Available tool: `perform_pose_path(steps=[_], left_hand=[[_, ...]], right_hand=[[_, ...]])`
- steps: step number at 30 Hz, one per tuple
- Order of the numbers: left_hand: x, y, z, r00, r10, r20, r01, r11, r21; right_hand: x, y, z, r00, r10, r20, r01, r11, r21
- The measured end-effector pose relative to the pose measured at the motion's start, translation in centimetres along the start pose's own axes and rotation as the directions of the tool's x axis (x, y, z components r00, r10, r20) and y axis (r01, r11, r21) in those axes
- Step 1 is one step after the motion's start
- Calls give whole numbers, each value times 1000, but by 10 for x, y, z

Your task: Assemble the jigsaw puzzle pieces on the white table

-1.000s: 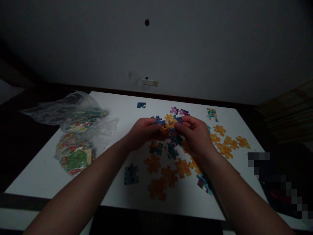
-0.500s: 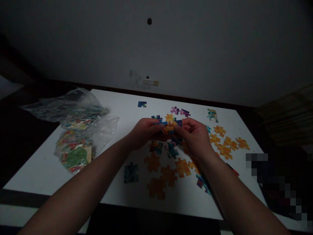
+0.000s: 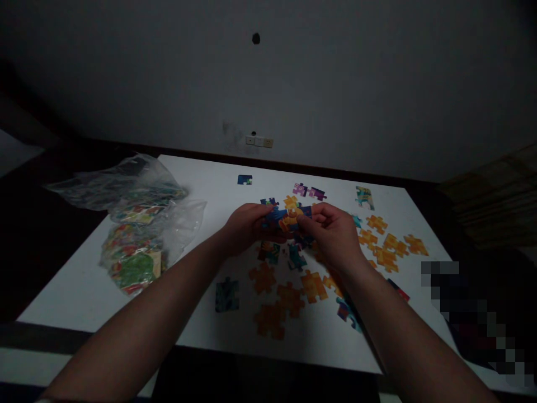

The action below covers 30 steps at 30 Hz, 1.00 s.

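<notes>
Left hand point(image 3: 247, 230) and right hand point(image 3: 337, 232) both grasping blue-and-orange puzzle section point(image 3: 291, 218), mid-counter point(image 3: 197, 322). Purple pieces point(image 3: 309, 191) at 1 o'clock, orange pieces point(image 3: 289, 299) at 6, plastic bags point(image 3: 134, 240) roughly 9.

Left hand point(image 3: 245, 228) and right hand point(image 3: 338, 235): both bare, each with a rounded back and slim fingers. Left forearm point(image 3: 168, 296) and right forearm point(image 3: 403, 319): bare, smooth in outline — broad near the elbow, tapering to the wrist. A pale strip point(image 3: 44, 401) borders the left forearm — too dim to identify.
</notes>
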State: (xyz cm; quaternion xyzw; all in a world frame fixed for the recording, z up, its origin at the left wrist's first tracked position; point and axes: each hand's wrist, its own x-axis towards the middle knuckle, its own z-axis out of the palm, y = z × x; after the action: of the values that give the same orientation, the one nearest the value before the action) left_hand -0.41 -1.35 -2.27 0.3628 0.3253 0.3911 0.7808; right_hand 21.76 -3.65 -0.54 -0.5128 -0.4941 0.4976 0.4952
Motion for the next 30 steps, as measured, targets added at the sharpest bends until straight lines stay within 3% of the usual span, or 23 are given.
perform_pose_path(steps=[6,15,18,21,24,27,30], left_hand=[[3,1,-1,993,-49,110,52,998,-26],[-1,1,-2,996,-17,83,14,999,32],[0,1,-3,996,-10,88,2,996,87],[-1,2,-2,998,0,67,-6,996,94],[-2,5,-1,999,5,37,-8,997,75],[-3,8,-1,1000,-2,-11,4,993,117],[-1,6,-2,999,19,-45,-10,980,198]], right_hand=[[1,3,-1,1000,18,6,-18,1000,10],[0,4,1,999,48,0,-48,999,19],[-1,2,0,1000,1,18,-2,1000,24],[1,-2,-8,993,-99,-67,101,994,38],[5,-5,-26,972,-177,-157,154,976,-151],[9,-5,-42,987,-155,-31,115,839,-532],[11,-2,-48,987,-78,144,163,569,-806]])
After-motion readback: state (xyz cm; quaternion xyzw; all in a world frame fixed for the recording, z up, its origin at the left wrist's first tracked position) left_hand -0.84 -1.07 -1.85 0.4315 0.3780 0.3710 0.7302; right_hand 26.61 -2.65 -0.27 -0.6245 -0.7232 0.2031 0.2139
